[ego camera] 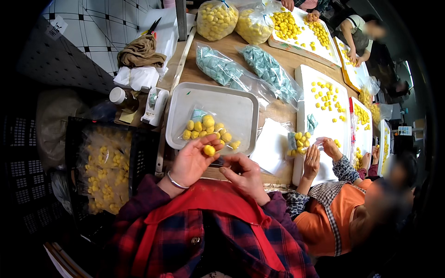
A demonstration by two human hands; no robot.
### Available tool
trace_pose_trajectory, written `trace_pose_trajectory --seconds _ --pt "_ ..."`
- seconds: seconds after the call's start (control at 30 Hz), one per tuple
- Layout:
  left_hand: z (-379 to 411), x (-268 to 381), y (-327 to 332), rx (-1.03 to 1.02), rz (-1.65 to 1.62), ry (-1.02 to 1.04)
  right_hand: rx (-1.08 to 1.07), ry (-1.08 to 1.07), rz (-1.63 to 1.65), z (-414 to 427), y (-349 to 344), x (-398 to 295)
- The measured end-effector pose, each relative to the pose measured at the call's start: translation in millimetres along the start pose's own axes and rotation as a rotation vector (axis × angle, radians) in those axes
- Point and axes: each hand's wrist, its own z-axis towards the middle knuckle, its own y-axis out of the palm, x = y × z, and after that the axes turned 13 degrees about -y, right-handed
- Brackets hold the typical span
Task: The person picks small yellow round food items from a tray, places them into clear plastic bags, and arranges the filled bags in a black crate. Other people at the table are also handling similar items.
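My left hand (193, 161) is palm up at the near edge of a grey plastic tray (215, 91), with a round yellow ball (209, 150) lying on its fingers. Beside it, my right hand (245, 173) has its fingers curled; whether something small is between the fingertips cannot be told. In the tray lies a clear plastic bag of yellow balls (208, 121) with a small teal packet (198, 114) at its top end. The lower part of this bag is partly hidden behind my left hand.
A black crate (146, 153) of bagged yellow balls stands left, near a tape dispenser (154, 106) and a lidded jar (123, 99). Bags of teal packets (217, 66) lie beyond the tray. At right, a co-worker's hands (313, 161) are over a white foam board (306, 74).
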Motion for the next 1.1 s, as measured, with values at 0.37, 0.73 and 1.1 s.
trace_pose_trajectory --seconds 0.37,0.73,1.1 --pt "-3.2 -17.6 18.5 -0.053 0.196 -0.085 0.179 -0.004 0.185 -1.0 19.0 18.7" --pt "-18.0 31.3 -8.1 0.253 0.534 0.452 0.277 0.384 0.495 -10.1 -45.1 17.6" --pt "-15.7 22.6 -13.0 0.273 0.652 0.458 0.219 0.287 0.449 -10.2 -35.1 35.1"
